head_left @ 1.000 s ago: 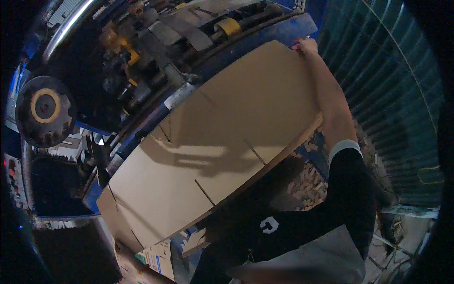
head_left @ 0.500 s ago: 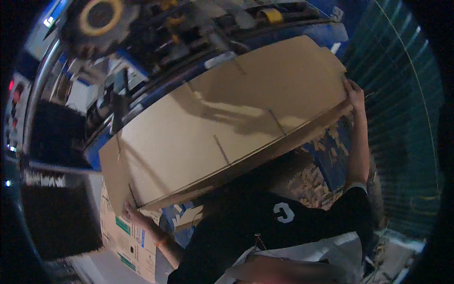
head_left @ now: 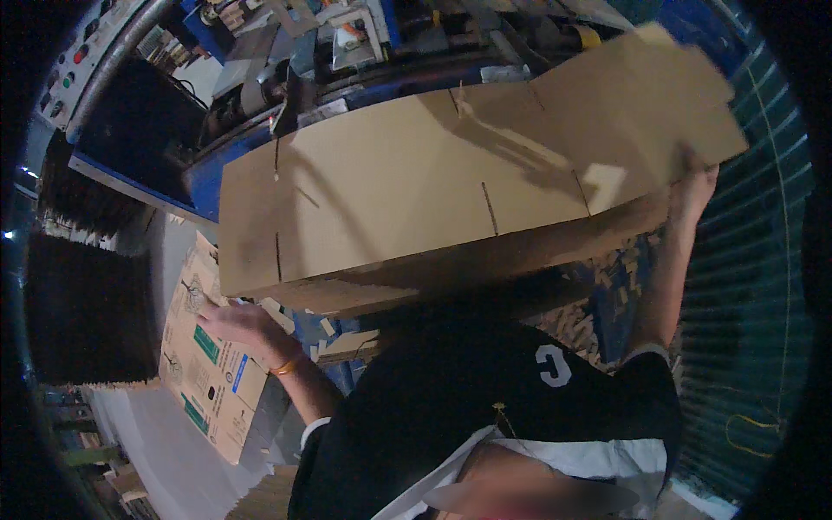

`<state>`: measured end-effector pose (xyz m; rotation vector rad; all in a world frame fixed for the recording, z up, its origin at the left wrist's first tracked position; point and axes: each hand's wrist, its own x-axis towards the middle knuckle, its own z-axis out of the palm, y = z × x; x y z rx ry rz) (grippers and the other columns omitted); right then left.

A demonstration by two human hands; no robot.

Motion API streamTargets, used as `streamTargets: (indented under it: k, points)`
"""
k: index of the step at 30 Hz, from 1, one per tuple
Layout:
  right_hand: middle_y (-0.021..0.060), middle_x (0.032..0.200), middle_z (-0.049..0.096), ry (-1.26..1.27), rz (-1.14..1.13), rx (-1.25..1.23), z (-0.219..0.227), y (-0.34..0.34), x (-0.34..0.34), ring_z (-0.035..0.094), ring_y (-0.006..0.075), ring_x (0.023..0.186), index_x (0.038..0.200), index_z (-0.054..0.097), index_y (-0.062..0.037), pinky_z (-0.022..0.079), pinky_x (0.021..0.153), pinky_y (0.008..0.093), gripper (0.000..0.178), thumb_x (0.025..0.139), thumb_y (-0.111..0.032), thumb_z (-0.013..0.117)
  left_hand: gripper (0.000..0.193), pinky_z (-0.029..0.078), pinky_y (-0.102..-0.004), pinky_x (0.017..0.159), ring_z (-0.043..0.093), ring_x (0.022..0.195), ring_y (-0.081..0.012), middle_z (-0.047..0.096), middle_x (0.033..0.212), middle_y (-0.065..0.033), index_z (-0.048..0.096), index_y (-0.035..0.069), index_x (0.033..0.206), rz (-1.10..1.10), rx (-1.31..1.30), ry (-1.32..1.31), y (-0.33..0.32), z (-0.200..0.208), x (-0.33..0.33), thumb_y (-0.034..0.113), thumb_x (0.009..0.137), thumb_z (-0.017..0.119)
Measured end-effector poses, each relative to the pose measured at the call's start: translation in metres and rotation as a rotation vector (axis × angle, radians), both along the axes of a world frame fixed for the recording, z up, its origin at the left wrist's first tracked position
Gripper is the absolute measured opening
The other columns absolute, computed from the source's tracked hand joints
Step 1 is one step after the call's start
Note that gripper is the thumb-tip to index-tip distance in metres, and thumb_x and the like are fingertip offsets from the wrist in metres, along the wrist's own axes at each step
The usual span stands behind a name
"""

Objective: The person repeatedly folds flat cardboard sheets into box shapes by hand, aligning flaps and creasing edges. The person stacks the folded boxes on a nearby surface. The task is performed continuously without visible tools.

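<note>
A long, slotted cardboard box blank (head_left: 381, 191) lies across in front of me, its brown inner face up and cut slots along both long edges. My right hand (head_left: 696, 186) grips the near edge at its right end; that end is lifted and smeared by motion. My left hand (head_left: 243, 325) is off the blank, just below its near left corner, with fingers stretched toward the left. Beneath that hand lies a printed cardboard sheet (head_left: 212, 364) with green and blue patches, on a pale surface.
Behind the blank stands a blue machine (head_left: 416, 78) with metal bars and rails. A control panel (head_left: 74, 74) with buttons is at the far left, above dark brush-like stacks (head_left: 87, 303). Cardboard scraps (head_left: 568, 325) litter the area below the blank. Green corrugated sheeting (head_left: 745, 286) borders the right.
The blank has shifted right and levelled out, its right end lifting with my right hand. My left hand has let go of the blank's left corner and its fingers have opened.
</note>
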<state>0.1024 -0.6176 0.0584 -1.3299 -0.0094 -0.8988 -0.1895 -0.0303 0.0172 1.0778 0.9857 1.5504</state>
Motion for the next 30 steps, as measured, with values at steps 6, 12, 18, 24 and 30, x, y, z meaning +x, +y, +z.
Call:
streamTargets:
  k: [6,12,18,24,30]
  points:
    - [0.0124,0.126,0.055,0.006,-0.031,-0.682,0.098,0.090,-0.133,0.053,0.0217,0.112,0.133,0.042,0.0002,0.041,0.096,0.0318,0.046,0.091,-0.005,0.058,0.047,0.043,-0.0454,0.094,0.055,0.107,-0.0306,0.056,0.119,-0.0167,0.047,-0.003,0.130,-0.368,-0.226,-0.188,0.030,-0.057,-0.022,0.023,0.092,0.052]
    - [0.0124,0.130,0.055,-0.051,0.582,-1.452,0.085,0.133,-0.170,0.053,0.0325,0.117,0.121,0.061,-0.0135,0.045,0.098,0.0424,0.041,0.081,-0.008,0.058,0.039,0.045,-0.0437,0.097,0.054,0.115,-0.0281,0.055,0.125,-0.0145,0.049,-0.001,0.127,-0.601,-0.317,-0.487,-0.002,-0.022,-0.047,0.015,0.091,0.050]
    - [0.0080,0.133,0.053,-0.364,0.497,-1.786,-0.046,0.179,-0.153,0.052,0.0344,0.119,0.123,0.057,-0.0115,0.043,0.100,0.0454,0.042,0.082,-0.021,0.059,0.030,0.044,-0.0394,0.096,0.056,0.110,-0.0229,0.057,0.123,-0.0121,0.056,-0.003,0.116,-0.574,0.126,0.228,-0.045,0.000,-0.005,0.009,0.089,0.056]
    - [0.0102,0.132,0.053,-0.492,0.478,-1.787,-0.052,0.170,-0.138,0.052,0.0330,0.119,0.124,0.055,-0.0119,0.044,0.098,0.0459,0.041,0.084,-0.017,0.052,0.055,0.031,-0.0482,0.109,0.041,0.133,-0.0286,0.046,0.141,-0.0082,0.053,0.015,0.131,-1.077,1.351,1.132,-0.087,0.003,0.028,0.002,0.078,0.056]
    - [0.0080,0.131,0.054,-0.580,0.452,-1.761,-0.049,0.174,-0.118,0.055,0.0312,0.115,0.123,0.056,-0.0156,0.047,0.095,0.0442,0.041,0.083,-0.017,0.054,0.055,0.033,-0.0490,0.107,0.045,0.129,-0.0314,0.045,0.140,-0.0127,0.049,0.011,0.133,-1.117,1.400,1.097,-0.085,0.010,0.038,0.006,0.079,0.055]
